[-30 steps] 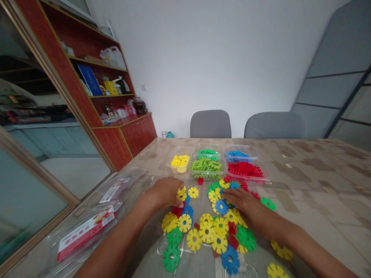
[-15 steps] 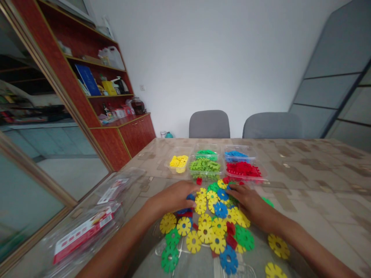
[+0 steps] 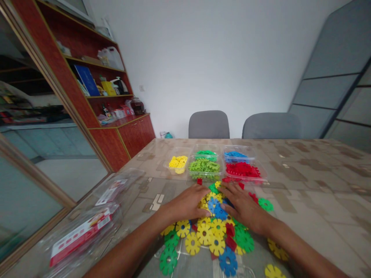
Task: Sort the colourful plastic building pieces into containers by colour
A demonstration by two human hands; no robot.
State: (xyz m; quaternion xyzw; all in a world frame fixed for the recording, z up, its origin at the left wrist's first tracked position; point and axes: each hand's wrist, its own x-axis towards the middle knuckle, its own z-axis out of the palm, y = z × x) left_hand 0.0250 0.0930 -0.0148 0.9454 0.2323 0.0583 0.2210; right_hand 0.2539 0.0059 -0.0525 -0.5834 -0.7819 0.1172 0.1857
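My left hand (image 3: 189, 202) lies over the left side of a pile of notched plastic discs, its fingers bent but apart. On the pile's right side rests my right hand (image 3: 242, 202), fingers spread over the pieces. Between both hands sit blue discs (image 3: 216, 210) and yellow discs (image 3: 204, 233). Closer to me are green discs (image 3: 168, 260), a blue disc (image 3: 228, 261) and red pieces (image 3: 230, 242). Some pieces are hidden beneath my palms and fingers.
Behind the pile stand clear tubs of yellow (image 3: 177, 162), light green (image 3: 204, 168), green (image 3: 205, 155), blue (image 3: 236, 156) and red pieces (image 3: 242, 170). Clear packaging with a red-and-white label (image 3: 81, 235) lies at left. Two grey chairs (image 3: 208, 124) face the table's far edge.
Both hands have moved inward toward each other, drawing discs closer together in the middle. A green disc and red pieces to the right of my right hand are now more exposed.
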